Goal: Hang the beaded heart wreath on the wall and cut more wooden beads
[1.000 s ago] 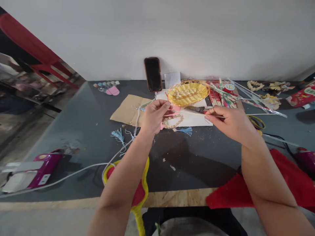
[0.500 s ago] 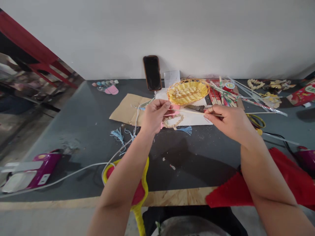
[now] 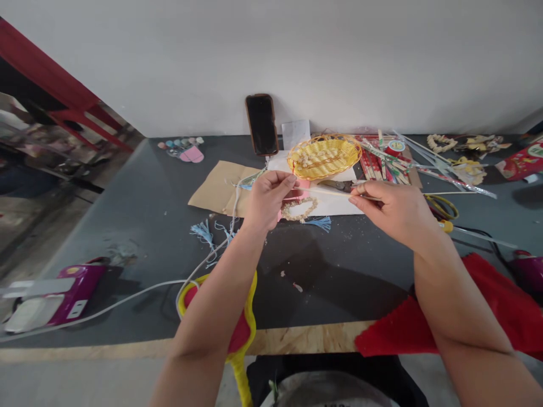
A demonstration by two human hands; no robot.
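A thin pale stick (image 3: 324,193) spans the gap between my hands, and its far end sticks out to the right past my right hand. My left hand (image 3: 271,198) is closed, thumb and forefinger pinching its left end. A bit of red thread (image 3: 293,167) shows just above those fingertips. With closed fingers, my right hand (image 3: 392,206) grips the stick farther along. Below it lies a beaded loop (image 3: 299,210) with a blue tassel (image 3: 319,224). Behind are a yellow woven basket (image 3: 324,158) holding small pale pieces and a dark-jawed tool (image 3: 337,185), partly hidden by my right hand.
A phone (image 3: 261,125) leans on the wall. Brown paper (image 3: 220,186) lies left, patterned sticks (image 3: 382,161) right. A white cable (image 3: 139,291) crosses toward a purple box (image 3: 76,294). A yellow-rimmed red piece (image 3: 241,333) and red cloth (image 3: 407,328) overlap the table's front edge.
My right hand has shifted very slightly left along the stick, and more of the dark-jawed tool shows behind it. My left hand keeps its pinch.
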